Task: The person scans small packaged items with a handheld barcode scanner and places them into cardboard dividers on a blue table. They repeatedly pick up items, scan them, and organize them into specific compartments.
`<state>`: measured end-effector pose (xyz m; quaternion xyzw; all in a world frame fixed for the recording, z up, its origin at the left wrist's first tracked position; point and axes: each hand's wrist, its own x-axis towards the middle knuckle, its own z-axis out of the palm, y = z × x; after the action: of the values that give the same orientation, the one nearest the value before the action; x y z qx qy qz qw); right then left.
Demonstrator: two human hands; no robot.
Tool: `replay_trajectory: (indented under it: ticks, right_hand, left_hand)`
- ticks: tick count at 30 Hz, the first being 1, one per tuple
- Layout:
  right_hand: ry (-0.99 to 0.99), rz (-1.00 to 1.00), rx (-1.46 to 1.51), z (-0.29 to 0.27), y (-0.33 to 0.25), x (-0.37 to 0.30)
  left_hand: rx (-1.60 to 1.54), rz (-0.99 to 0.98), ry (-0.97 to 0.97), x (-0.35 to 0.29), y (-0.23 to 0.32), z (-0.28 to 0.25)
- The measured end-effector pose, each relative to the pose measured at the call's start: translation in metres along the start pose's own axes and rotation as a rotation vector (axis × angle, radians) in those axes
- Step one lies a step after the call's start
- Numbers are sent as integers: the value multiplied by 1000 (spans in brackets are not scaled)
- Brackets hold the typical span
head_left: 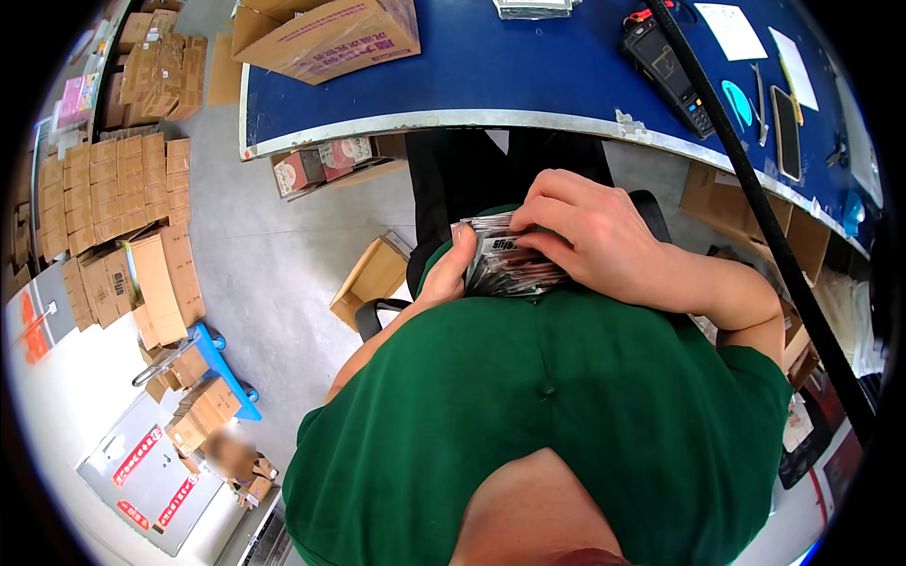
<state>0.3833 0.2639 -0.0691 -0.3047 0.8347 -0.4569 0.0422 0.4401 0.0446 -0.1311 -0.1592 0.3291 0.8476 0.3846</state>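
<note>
A thick bundle of thin, shiny silvery packets (pixel 510 269) with dark print rests in my lap, close against my green shirt. My left hand (pixel 447 268) grips its left side, with the thumb on the near face and the other fingers hidden behind. From the right, my right hand (pixel 587 228) reaches over the bundle. Its fingers are bent and pressed together at the upper edges of the packets. Whether it pinches one packet or several, I cannot make out.
Ahead stands a blue-topped table (pixel 453 80) holding an opened carton (pixel 330 40), a handheld scanner (pixel 668 75), a phone (pixel 785 132) and paper sheets (pixel 732 32). A black pole (pixel 746 170) crosses the right side. Stacked cartons (pixel 113 184) and a blue trolley (pixel 222 363) stand left.
</note>
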Motion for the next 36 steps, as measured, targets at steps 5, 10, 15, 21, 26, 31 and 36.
replay_trajectory:
  ticks: [5, 10, 15, 21, 26, 31, 36]
  right_hand:
    - [-24, 25, 43, -1, -1, -4]
    - [-40, -18, 142, -3, 2, -2]
    - [-45, -57, 183, -6, 1, 1]
    - [-91, -5, 133, -4, 3, 0]
    - [-131, -44, 64, -6, -2, 5]
    - [-145, 61, 144, -13, 3, 6]
    - [-191, 173, 222, -18, 5, 7]
  left_hand:
    - [76, 6, 54, -1, -4, -13]
    - [219, 158, 5, 1, -11, -28]
    - [261, 132, 0, 1, -7, -28]
    - [290, 62, 129, -3, -9, -30]
    - [255, 208, -20, -1, -6, -9]
    - [295, 177, 262, -6, -8, 5]
    - [273, 99, 217, -7, -8, -3]
